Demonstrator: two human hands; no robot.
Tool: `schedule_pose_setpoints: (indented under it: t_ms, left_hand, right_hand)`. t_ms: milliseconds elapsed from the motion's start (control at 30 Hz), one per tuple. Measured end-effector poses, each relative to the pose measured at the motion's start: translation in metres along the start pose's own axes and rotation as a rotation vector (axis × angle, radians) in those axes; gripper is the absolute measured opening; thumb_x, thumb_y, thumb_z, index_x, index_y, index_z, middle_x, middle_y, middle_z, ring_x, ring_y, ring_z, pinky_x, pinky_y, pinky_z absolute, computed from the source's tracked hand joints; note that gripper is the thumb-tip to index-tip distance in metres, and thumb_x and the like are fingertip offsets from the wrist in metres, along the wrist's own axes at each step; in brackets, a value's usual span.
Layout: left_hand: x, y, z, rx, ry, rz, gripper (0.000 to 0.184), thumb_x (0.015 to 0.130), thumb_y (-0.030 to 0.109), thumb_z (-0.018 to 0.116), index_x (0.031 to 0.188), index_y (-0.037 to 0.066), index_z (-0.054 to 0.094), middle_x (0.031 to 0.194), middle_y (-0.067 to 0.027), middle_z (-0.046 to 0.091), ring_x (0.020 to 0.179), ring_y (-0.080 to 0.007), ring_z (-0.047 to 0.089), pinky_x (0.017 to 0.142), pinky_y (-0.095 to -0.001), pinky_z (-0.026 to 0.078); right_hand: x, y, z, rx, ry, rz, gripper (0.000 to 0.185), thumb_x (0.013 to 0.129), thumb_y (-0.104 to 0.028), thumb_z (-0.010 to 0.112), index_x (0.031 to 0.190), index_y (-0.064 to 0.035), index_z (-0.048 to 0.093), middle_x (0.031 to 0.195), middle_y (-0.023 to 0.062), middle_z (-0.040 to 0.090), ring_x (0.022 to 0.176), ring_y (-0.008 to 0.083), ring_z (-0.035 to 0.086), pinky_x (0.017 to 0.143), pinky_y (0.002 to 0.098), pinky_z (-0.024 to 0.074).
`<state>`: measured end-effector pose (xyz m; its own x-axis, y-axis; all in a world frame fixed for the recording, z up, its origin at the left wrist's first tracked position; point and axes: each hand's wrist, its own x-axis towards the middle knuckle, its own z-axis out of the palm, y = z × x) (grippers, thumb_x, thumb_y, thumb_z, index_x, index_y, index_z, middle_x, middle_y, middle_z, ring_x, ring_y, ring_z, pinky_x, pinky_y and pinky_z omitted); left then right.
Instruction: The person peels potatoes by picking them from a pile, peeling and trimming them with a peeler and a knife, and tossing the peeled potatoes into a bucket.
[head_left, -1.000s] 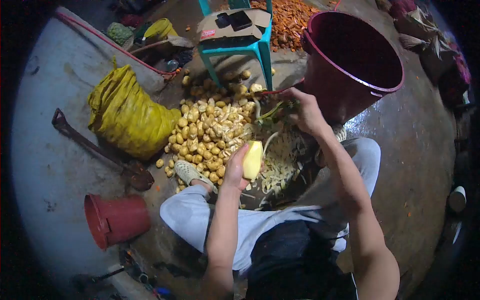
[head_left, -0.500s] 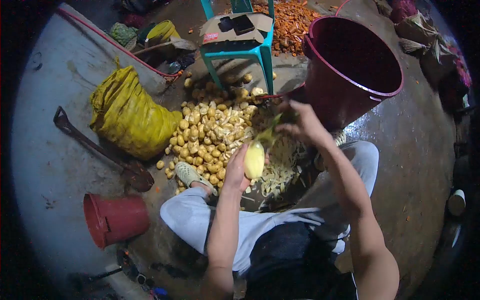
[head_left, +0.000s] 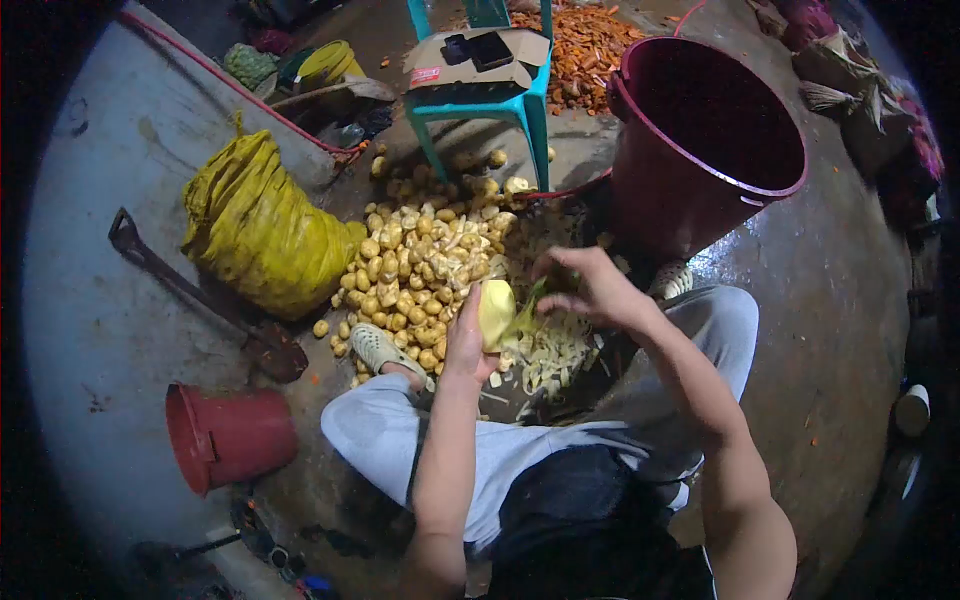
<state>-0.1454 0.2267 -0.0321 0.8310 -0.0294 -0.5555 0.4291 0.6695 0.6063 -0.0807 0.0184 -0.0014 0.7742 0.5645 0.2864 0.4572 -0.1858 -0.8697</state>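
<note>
My left hand [head_left: 467,340] is wrapped around a large, pale yellow peeled potato [head_left: 495,314], held above the heap. Close to the potato's right side, my right hand [head_left: 595,284] is closed on a slim green peeler [head_left: 530,303], blurred by motion and partly hidden by the fingers. Below and left of the hands lies a heap of potatoes [head_left: 400,265], many brown-skinned and some pale. Under my right hand, pale strips of peel [head_left: 550,362] are piled on the floor between my legs.
A big maroon tub [head_left: 660,170] stands at front right. Ahead is a teal plastic chair [head_left: 535,110] bearing cardboard and dark devices, with orange pieces [head_left: 585,50] heaped behind. On the left are a yellow sack [head_left: 265,235], a shovel [head_left: 185,290] and a red bucket [head_left: 240,435].
My right hand has moved down and slightly left with the peeler, beside the potato. The left hand has shifted slightly left, and the potato is turned a little.
</note>
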Motion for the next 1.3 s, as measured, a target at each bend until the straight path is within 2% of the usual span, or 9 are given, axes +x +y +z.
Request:
schedule_pose_setpoints:
  t_ms: [133, 367, 467, 567, 667, 867, 1067, 1167, 1300]
  left_hand:
    - [0.000, 0.000, -0.005, 0.085, 0.023, 0.043, 0.042, 0.099, 0.040, 0.051, 0.119, 0.004, 0.059, 0.102, -0.0080, 0.066, 0.086, -0.0187, 0.067, 0.069, -0.0341, 0.057]
    - [-0.012, -0.003, 0.001, 0.229, -0.143, 0.035, 0.039, 0.100, 0.037, 0.049, 0.117, 0.003, 0.059, 0.096, -0.0096, 0.067, 0.078, -0.0196, 0.068, 0.064, -0.0312, 0.057]
    - [-0.011, -0.001, -0.004, 0.155, -0.315, -0.049, 0.041, 0.100, 0.037, 0.049, 0.119, 0.001, 0.058, 0.098, -0.0110, 0.067, 0.083, -0.0219, 0.068, 0.070, -0.0334, 0.057]
    - [-0.003, -0.007, 0.008, -0.049, 0.014, 0.081, 0.037, 0.099, 0.035, 0.053, 0.118, 0.003, 0.060, 0.094, -0.0098, 0.067, 0.077, -0.0188, 0.067, 0.063, -0.0334, 0.057]
    - [-0.010, -0.005, 0.003, 0.077, -0.069, 0.110, 0.035, 0.100, 0.033, 0.052, 0.117, 0.003, 0.059, 0.094, -0.0089, 0.066, 0.075, -0.0167, 0.066, 0.063, -0.0317, 0.057]
    - [-0.013, -0.005, -0.004, 0.134, -0.226, 0.016, 0.038, 0.101, 0.034, 0.049, 0.120, 0.002, 0.057, 0.096, -0.0113, 0.066, 0.079, -0.0192, 0.067, 0.065, -0.0341, 0.057]
    - [-0.005, -0.012, -0.001, 0.028, -0.050, 0.081, 0.036, 0.100, 0.033, 0.052, 0.121, 0.004, 0.059, 0.097, -0.0072, 0.066, 0.079, -0.0175, 0.065, 0.066, -0.0307, 0.056]
    - [-0.021, -0.003, 0.007, 0.192, -0.092, 0.035, 0.035, 0.100, 0.032, 0.052, 0.120, 0.005, 0.057, 0.092, -0.0072, 0.065, 0.072, -0.0181, 0.065, 0.060, -0.0328, 0.056]
    - [-0.008, -0.004, -0.006, 0.080, -0.221, -0.026, 0.041, 0.099, 0.039, 0.052, 0.120, 0.004, 0.057, 0.094, -0.0086, 0.065, 0.074, -0.0199, 0.065, 0.065, -0.0371, 0.057]
  right_hand:
    - [-0.003, -0.016, 0.005, 0.035, -0.043, -0.008, 0.042, 0.071, -0.019, 0.083, 0.103, -0.0026, 0.061, 0.092, 0.0226, 0.065, 0.089, 0.0446, 0.061, 0.076, 0.0410, 0.0512]
    - [0.015, 0.008, -0.040, -0.001, 0.219, 0.293, 0.035, 0.071, 0.006, 0.075, 0.102, -0.0007, 0.059, 0.088, 0.0067, 0.066, 0.090, 0.0098, 0.059, 0.080, 0.0304, 0.0514]
    - [0.015, 0.027, -0.046, 0.149, 0.265, 0.075, 0.035, 0.073, 0.003, 0.078, 0.102, 0.0017, 0.058, 0.092, 0.0005, 0.063, 0.090, 0.0086, 0.057, 0.082, 0.0296, 0.0516]
    - [0.003, -0.007, -0.017, -0.074, 0.007, -0.024, 0.041, 0.069, -0.006, 0.083, 0.103, 0.0004, 0.062, 0.096, 0.0162, 0.067, 0.093, 0.0211, 0.065, 0.082, 0.0348, 0.0515]
    - [-0.003, -0.001, 0.000, -0.138, 0.054, -0.106, 0.040, 0.065, 0.002, 0.077, 0.101, -0.0008, 0.063, 0.094, 0.0161, 0.067, 0.090, 0.0300, 0.066, 0.079, 0.0366, 0.0510]
    - [0.014, 0.034, -0.041, 0.154, 0.224, 0.111, 0.036, 0.074, 0.009, 0.070, 0.108, 0.0021, 0.060, 0.101, 0.0107, 0.070, 0.096, 0.0122, 0.063, 0.089, 0.0301, 0.0505]
    - [0.001, -0.015, -0.005, -0.104, -0.015, -0.001, 0.036, 0.064, 0.001, 0.078, 0.098, -0.0020, 0.064, 0.094, 0.0158, 0.066, 0.093, 0.0288, 0.065, 0.083, 0.0348, 0.0502]
    - [0.014, -0.006, -0.034, 0.075, 0.164, 0.123, 0.037, 0.068, 0.001, 0.080, 0.100, 0.0004, 0.062, 0.095, 0.0113, 0.066, 0.092, 0.0132, 0.060, 0.079, 0.0325, 0.0511]
    - [0.014, 0.017, -0.025, 0.104, 0.238, 0.027, 0.032, 0.071, 0.000, 0.080, 0.099, -0.0010, 0.063, 0.094, 0.0122, 0.067, 0.091, 0.0119, 0.059, 0.080, 0.0336, 0.0507]
